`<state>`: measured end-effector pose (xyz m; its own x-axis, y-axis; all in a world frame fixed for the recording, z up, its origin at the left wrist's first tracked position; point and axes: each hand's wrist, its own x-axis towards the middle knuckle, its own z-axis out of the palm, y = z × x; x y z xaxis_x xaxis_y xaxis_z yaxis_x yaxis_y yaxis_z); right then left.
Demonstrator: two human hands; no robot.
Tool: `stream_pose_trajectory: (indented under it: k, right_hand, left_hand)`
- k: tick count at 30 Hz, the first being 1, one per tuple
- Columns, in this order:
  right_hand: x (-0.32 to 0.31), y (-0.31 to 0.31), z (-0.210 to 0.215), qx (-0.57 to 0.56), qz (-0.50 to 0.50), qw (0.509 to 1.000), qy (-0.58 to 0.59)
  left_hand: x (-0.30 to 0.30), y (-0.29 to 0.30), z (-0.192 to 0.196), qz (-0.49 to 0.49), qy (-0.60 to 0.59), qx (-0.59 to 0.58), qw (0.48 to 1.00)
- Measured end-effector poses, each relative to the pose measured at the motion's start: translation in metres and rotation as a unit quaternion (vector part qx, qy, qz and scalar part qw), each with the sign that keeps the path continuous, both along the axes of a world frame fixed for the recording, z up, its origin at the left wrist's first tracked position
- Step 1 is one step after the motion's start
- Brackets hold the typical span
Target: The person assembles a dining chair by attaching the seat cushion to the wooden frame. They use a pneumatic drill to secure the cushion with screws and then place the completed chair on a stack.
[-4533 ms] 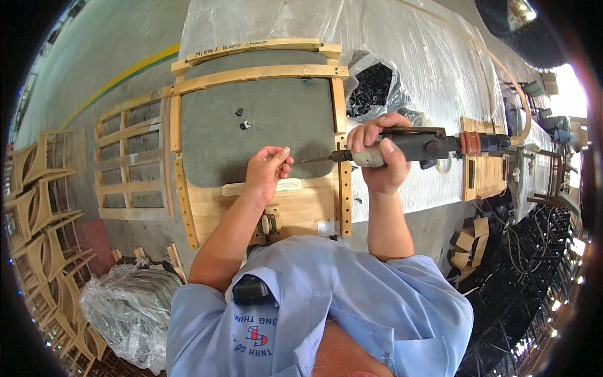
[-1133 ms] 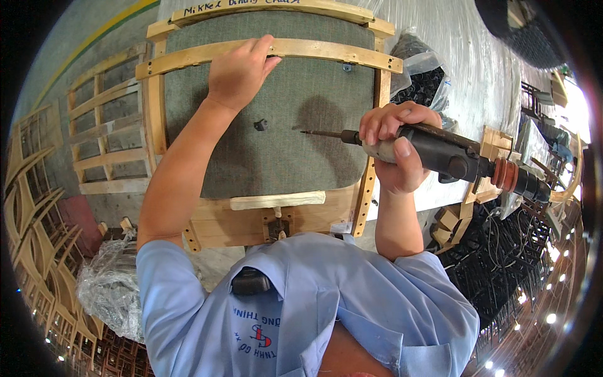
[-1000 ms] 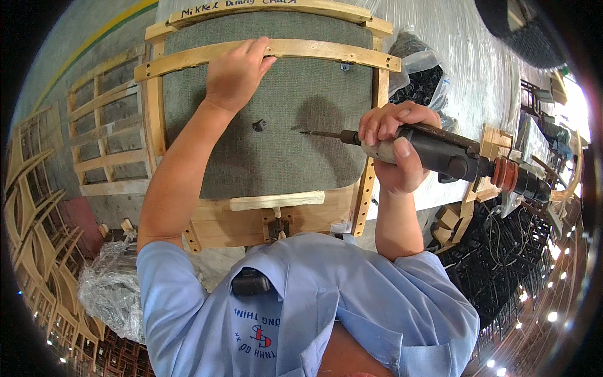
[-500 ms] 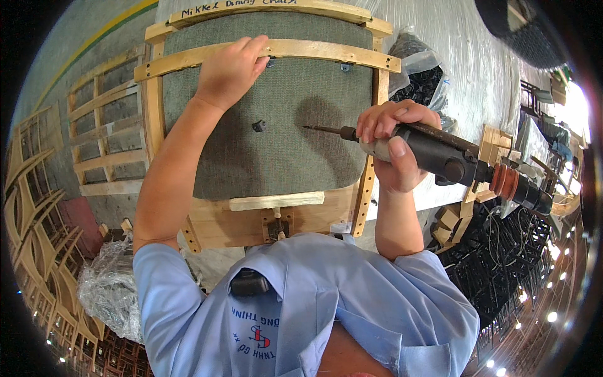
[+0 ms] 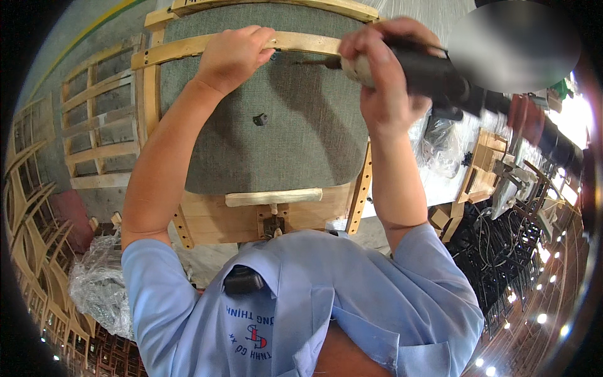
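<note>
A grey-green fabric seat panel (image 5: 301, 125) lies in a light wooden frame in front of me. Across its far part runs a curved wooden rail (image 5: 182, 48). My left hand (image 5: 233, 60) is closed around this rail, thumb on the near side and fingers over the top. Just beside its thumb a small dark fitting (image 5: 273, 56) shows at the rail's edge. In my right hand (image 5: 386, 75) is a black power screwdriver (image 5: 433, 75), blurred by motion. Its thin bit points left, close to the rail's near edge. A small black piece (image 5: 259, 119) rests on the fabric.
A pale padded bar (image 5: 273, 196) crosses the wooden board (image 5: 213, 217) nearest me. Left of the frame lies a slatted wooden frame (image 5: 100, 135). Clear plastic wrapping (image 5: 100, 286) is bunched at lower left. Many black metal parts (image 5: 496, 251) are piled at right.
My right hand has lifted the screwdriver away from me, so its bit now sits near the rail instead of over the middle of the fabric. My left hand stays on the rail.
</note>
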<state>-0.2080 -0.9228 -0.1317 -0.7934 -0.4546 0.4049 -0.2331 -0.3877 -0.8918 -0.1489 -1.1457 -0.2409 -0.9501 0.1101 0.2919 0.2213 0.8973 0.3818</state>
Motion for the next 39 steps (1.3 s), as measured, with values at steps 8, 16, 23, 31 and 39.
stream_pose_trajectory:
  k: [8, 16, 23, 31, 39]
  right_hand:
    - [-0.005, -0.049, 0.012, 0.182, -0.054, 0.982, 0.013]
    - [-0.003, -0.056, 0.003, 0.217, -0.065, 0.970, 0.084]
    - [0.002, -0.061, 0.004, 0.234, -0.068, 0.968, 0.060]
    - [-0.003, -0.064, -0.014, 0.200, -0.066, 0.967, 0.144]
    - [0.001, -0.072, -0.026, 0.154, -0.008, 0.987, 0.048]
  left_hand:
    - [0.002, -0.005, 0.001, -0.008, -0.019, 0.065, 0.998]
    - [0.003, -0.003, 0.004, 0.009, -0.030, 0.050, 0.998]
    - [0.003, -0.003, 0.003, 0.017, -0.038, 0.034, 0.999]
    - [-0.001, -0.009, -0.006, 0.001, -0.026, 0.018, 0.999]
    - [0.006, -0.006, -0.010, 0.018, -0.050, 0.115, 0.992]
